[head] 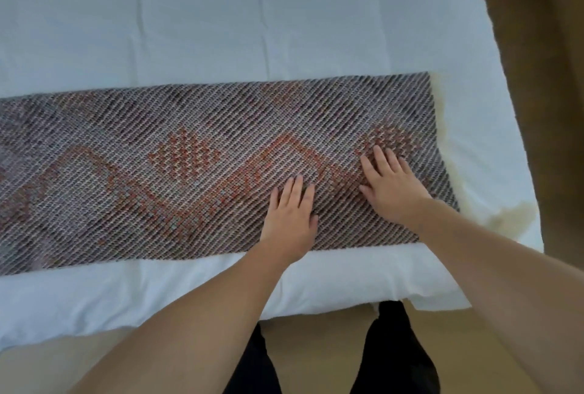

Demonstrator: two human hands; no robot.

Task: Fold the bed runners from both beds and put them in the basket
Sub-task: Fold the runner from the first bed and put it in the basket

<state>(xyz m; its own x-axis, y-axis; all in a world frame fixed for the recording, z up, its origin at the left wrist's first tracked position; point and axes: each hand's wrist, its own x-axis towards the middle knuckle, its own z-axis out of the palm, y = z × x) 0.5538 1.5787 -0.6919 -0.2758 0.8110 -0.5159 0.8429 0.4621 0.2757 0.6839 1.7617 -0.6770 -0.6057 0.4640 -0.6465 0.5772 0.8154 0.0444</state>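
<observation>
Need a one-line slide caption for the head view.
Both hands, left hand and right hand, press flat on a patterned bed runner spread across the white bed.

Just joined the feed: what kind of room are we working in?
Most likely a bedroom, perhaps a hotel room: a bed with a white sheet, a patterned bed runner laid across it, and a brown curtain alongside.

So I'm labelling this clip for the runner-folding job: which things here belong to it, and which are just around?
Belongs to the job:
- bed runner, flat across the bed
- left hand and right hand, both flat on it

Just around:
- white bed cover
- brown curtain
- yellowish stain

No basket in view.
</observation>
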